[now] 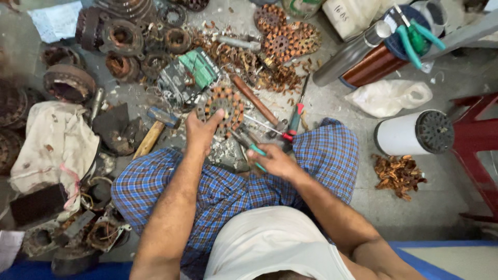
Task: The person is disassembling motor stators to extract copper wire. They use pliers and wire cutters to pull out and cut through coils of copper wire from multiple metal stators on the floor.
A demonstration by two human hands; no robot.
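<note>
I sit cross-legged on the floor in a blue checked cloth. My left hand rests on a round motor stator with copper windings, thumb and fingers gripping its near edge. My right hand is closed around teal-handled pliers, whose jaws point up-left toward the stator's lower rim. A red-handled screwdriver and a thin metal rod lie just right of the stator.
Rusty stators and motor parts crowd the left. More copper-wound stators and wire scraps lie ahead. A hammer, a copper wire spool, a white cylinder, a white bag and a red stool surround me.
</note>
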